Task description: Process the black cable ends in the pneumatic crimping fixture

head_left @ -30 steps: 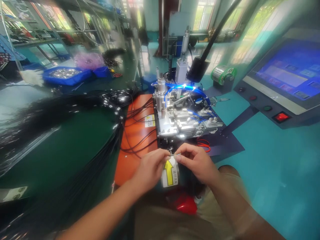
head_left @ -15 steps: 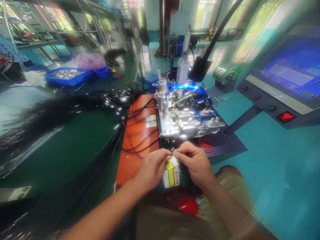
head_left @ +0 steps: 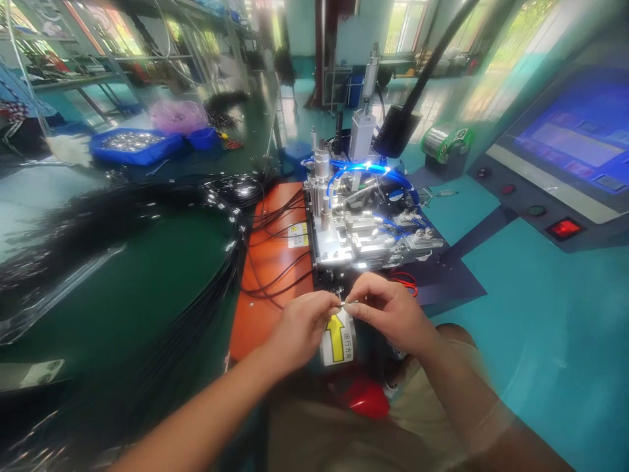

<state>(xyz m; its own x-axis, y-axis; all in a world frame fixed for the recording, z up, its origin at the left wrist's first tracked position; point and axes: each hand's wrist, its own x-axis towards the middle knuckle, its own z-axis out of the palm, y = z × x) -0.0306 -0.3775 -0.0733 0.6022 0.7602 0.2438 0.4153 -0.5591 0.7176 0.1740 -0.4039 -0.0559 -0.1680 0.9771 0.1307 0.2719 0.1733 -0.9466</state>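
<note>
Where my left hand (head_left: 307,326) and my right hand (head_left: 393,311) meet in front of me, the thumb and forefinger of each are drawn into a narrow pinch on a slim piece (head_left: 343,305). It lies between my fingertips, pale and metallic-looking, just above a white label (head_left: 348,353) with a yellow arrow (head_left: 336,339). My fingers hide most of it, so I cannot tell its full shape.

I judge it very light, stiff if it is metal, and smooth enough to turn or slip under a careless thumb. A thin end might bend, so I would pinch gently near both ends, with the finger pads only.

Lower down shows a red object (head_left: 368,400), too blurred to name. To my left, an orange panel (head_left: 251,331) carries thin black cables (head_left: 285,206), with a thick dark bundle (head_left: 227,262) beside it. Just beyond my hands stands a metal machine (head_left: 368,246) under arching blue tubes (head_left: 366,168), with red loop handles (head_left: 407,284) near my right hand. Farther off sit a tilted screen (head_left: 580,131), a wire spool (head_left: 437,145) and, away left, a blue tray (head_left: 142,156) of shiny pieces (head_left: 130,140) beside a pink bag (head_left: 177,117).
</note>
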